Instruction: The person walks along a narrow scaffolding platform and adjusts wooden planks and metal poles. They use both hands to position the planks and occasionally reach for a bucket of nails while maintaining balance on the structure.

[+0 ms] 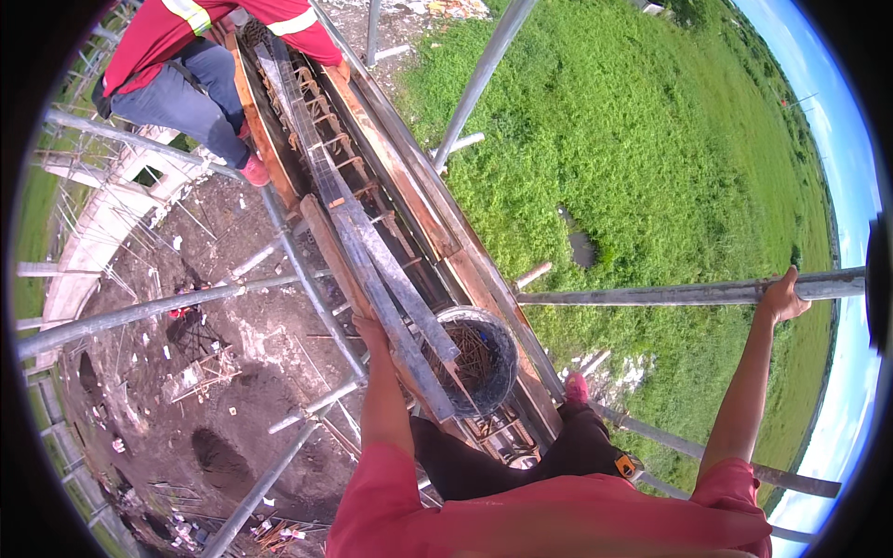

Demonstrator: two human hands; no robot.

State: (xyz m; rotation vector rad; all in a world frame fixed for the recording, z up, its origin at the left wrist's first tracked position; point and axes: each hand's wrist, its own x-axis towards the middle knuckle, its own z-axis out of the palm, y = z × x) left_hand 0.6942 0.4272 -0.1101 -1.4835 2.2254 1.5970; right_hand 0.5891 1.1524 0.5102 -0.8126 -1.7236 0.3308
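My right hand [784, 298] is closed around a grey metal scaffold pipe [688, 294], with the arm stretched out to the right. My left hand [372, 333] grips the upper edge of a brown wooden formwork board [327, 244]. Beside it, two long grey planks [402, 290] lie lengthwise over the narrow formwork trough. Close to their near ends stands a dark round bucket [509, 352], holding what look like thin rusty rods or nails. Rusty rebar [346, 149] with ties runs inside the trough. The left fingertips are partly hidden.
A co-worker in a red shirt [130, 56] straddles the far end, one hand on the formwork's right board [372, 130]. Scaffold pipes [307, 279] cross on both sides. Far below lie muddy ground [223, 400] at left and green grass [633, 121] at right.
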